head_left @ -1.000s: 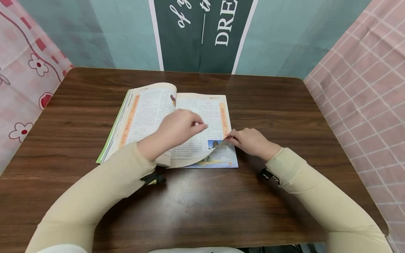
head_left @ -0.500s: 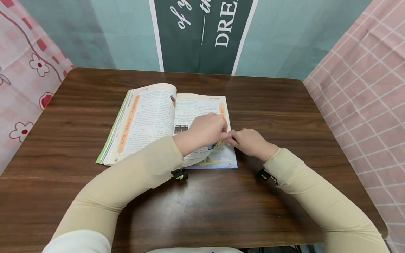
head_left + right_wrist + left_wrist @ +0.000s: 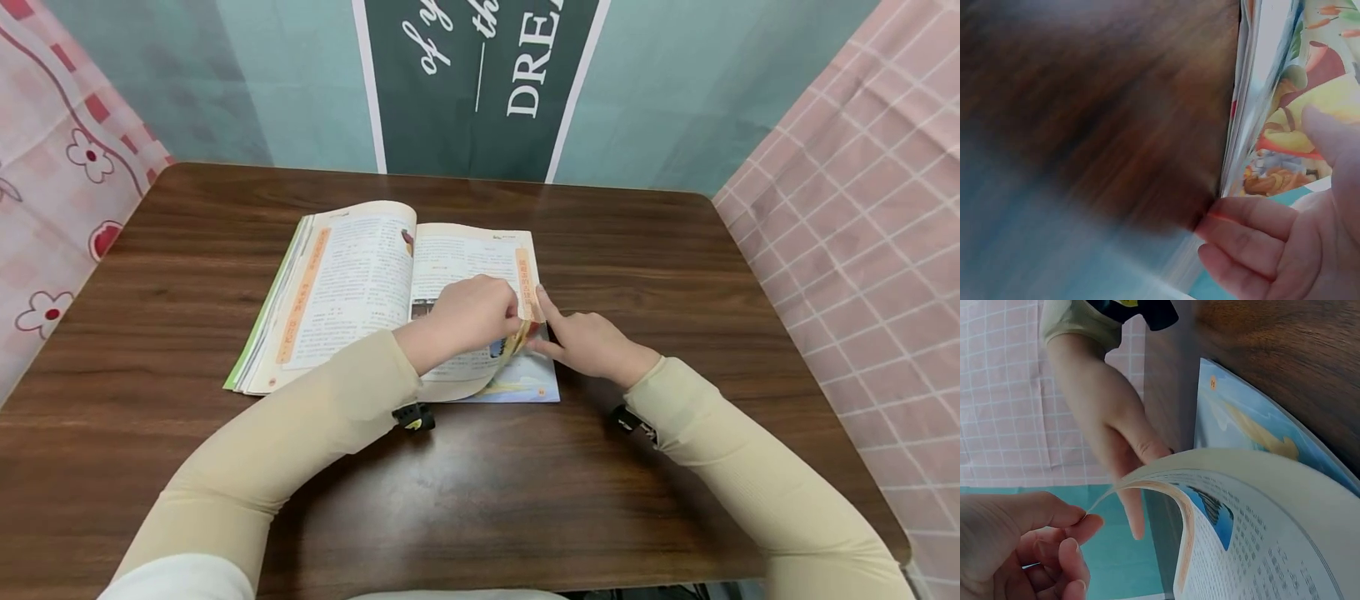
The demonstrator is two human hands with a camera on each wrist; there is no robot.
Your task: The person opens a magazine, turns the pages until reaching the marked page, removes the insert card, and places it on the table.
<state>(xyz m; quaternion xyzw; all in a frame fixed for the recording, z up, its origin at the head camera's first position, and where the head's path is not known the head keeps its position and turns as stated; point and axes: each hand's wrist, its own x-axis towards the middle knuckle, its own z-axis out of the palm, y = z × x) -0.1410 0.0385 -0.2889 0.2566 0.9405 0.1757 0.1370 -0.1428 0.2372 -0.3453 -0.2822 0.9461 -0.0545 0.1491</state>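
An open book [image 3: 360,275] with printed text and orange side strips lies on the table. My left hand [image 3: 472,312] reaches across its right page. In the left wrist view, the thumb and forefinger of that hand pinch the corner of a page [image 3: 1260,512], which curves upward. My right hand [image 3: 596,346] is at the book's right edge, its thumb and forefinger spread apart. In the right wrist view its straight fingers [image 3: 1247,244] are by the edges of the pages, and the thumb overlaps a colourful picture page [image 3: 1297,119]. A blue picture page [image 3: 1241,419] shows beneath the lifted one.
The brown wooden table [image 3: 675,467] extends around the book. A teal cloth with lettering [image 3: 637,92] hangs behind, a pink checked cloth [image 3: 847,275] on the right and a flowered cloth [image 3: 67,192] on the left. Dark devices are on both wrists.
My left hand has moved right across the page to the lifted corner and now pinches it. The right hand has released the corner and spread its thumb and forefinger.
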